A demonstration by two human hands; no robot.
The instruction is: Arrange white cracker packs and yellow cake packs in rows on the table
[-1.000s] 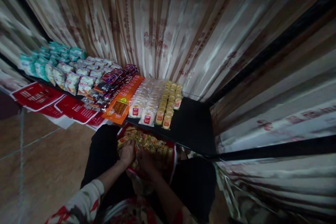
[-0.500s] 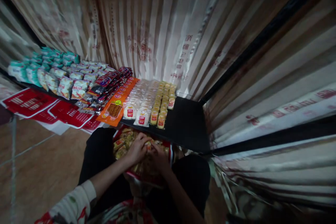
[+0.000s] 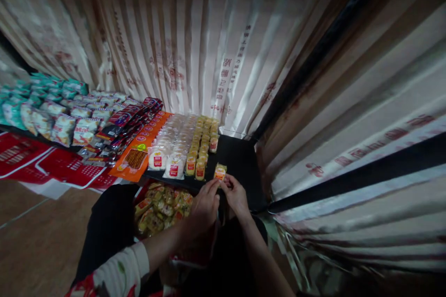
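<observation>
Between the fingertips of my left hand [image 3: 206, 202] and my right hand [image 3: 235, 194] is a small yellow snack packet [image 3: 220, 171] with a red and white label. Both hands pinch its near end, over the front edge of the black table [image 3: 240, 158]. To the left of it stand rows of like yellow packets [image 3: 200, 167]. Below my left forearm, a red bag [image 3: 209, 250] on my lap holds many more yellow packets [image 3: 163, 209], partly hidden by the arm.
White snack packets [image 3: 174, 167] sit beside the yellow rows. Further left are an orange pouch [image 3: 137, 155], dark purple packs [image 3: 128, 118], white bags [image 3: 85, 130] and green-topped bags [image 3: 14, 113]. Red printed sheets [image 3: 66, 164] hang at the table front. Pleated curtains [image 3: 195, 55] close in behind and right.
Both hands have moved from the bag up and right to the table edge, bringing a yellow snack packet with them. The view has shifted somewhat to the right.
</observation>
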